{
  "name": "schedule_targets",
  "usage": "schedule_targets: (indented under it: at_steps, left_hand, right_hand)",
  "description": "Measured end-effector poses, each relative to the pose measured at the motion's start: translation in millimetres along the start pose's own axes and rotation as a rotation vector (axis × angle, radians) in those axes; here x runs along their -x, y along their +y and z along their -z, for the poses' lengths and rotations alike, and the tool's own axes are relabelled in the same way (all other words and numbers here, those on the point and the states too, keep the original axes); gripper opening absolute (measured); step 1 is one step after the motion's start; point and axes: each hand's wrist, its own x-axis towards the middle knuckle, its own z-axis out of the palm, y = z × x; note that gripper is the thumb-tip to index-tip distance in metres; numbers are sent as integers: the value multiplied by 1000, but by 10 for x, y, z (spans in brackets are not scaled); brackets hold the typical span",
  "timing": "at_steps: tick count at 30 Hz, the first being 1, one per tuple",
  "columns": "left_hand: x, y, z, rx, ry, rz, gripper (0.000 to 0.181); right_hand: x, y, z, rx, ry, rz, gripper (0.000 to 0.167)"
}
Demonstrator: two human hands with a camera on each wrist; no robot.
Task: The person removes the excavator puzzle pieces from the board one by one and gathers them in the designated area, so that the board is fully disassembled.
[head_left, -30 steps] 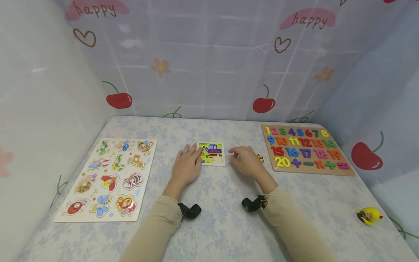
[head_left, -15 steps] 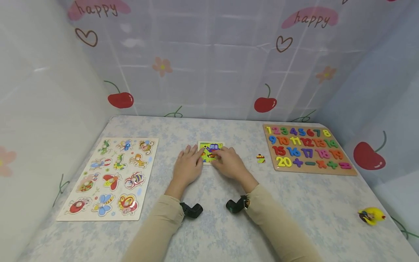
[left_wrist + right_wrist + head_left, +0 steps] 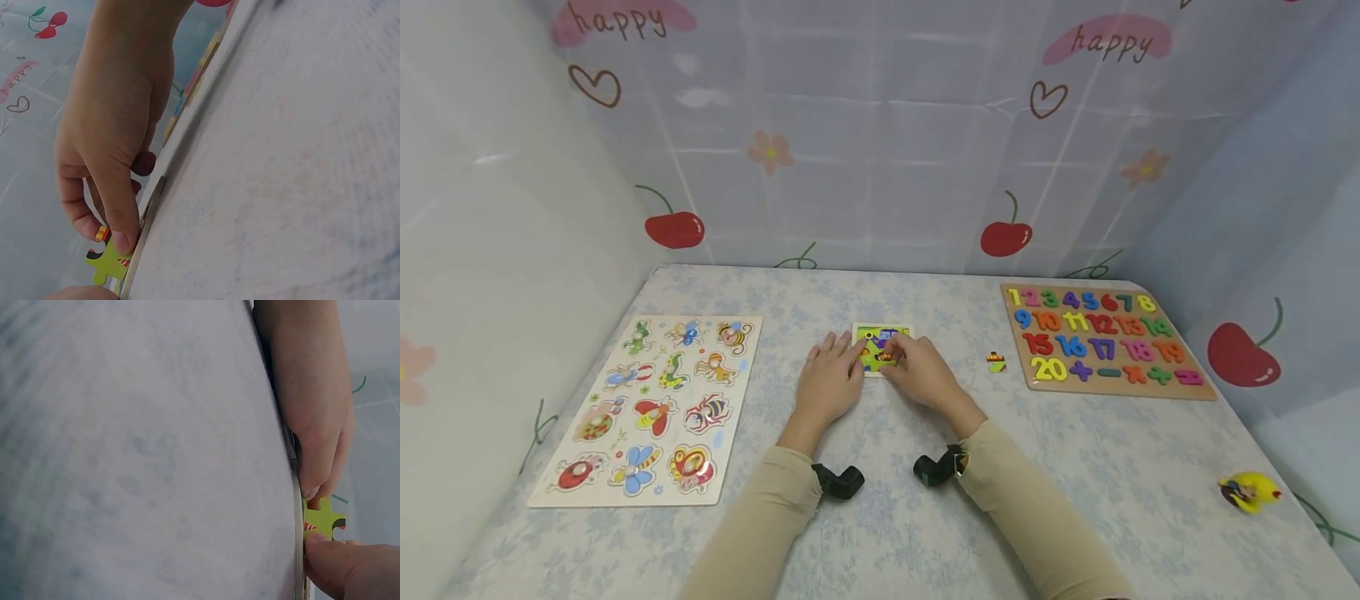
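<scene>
Left hand (image 3: 829, 379): fingers slightly spread, at the puzzle board's (image 3: 880, 326) left edge
Right hand (image 3: 923, 375): fingers pinching a green piece (image 3: 320, 519), tilted!

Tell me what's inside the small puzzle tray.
Inside the puzzle tray, a green picture shows a purple vehicle. The right hand, pinching a green piece, covers the lower right, the left hand part of the left edge; what lies beneath is hidden.

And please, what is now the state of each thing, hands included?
Small puzzle: flat, unfinished
Left hand: extended, at its left edge
Held piece: tilted, over small puzzle
Right hand: pinching held piece
Loose piece: lying flat, unplaced
Number board: flat, filled
Bug board: flat, filled
Yellow toy: posture unclear
</scene>
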Motion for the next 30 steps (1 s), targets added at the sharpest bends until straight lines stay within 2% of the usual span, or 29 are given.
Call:
schedule_targets:
  at_steps: [6,10,21,26,30]
  left_hand:
    - [-1,7,-11,7,-9,8,47]
    - [3,6,-7,9,-14,15,47]
    - [27,20,15,20,-14,21,48]
    - [29,23,12,17,-10,24,48]
    - [29,28,11,22,-7,24,48]
  right_hand:
    - [15,74,69,-72,4,-24,14]
    - [47,144,194,-97,10,-50,14]
    - [203,504,581,-46,3,-140,17]
    - [251,685,701,-19,-18,-204,19]
    - [261,756,766,-7,-22,-221,21]
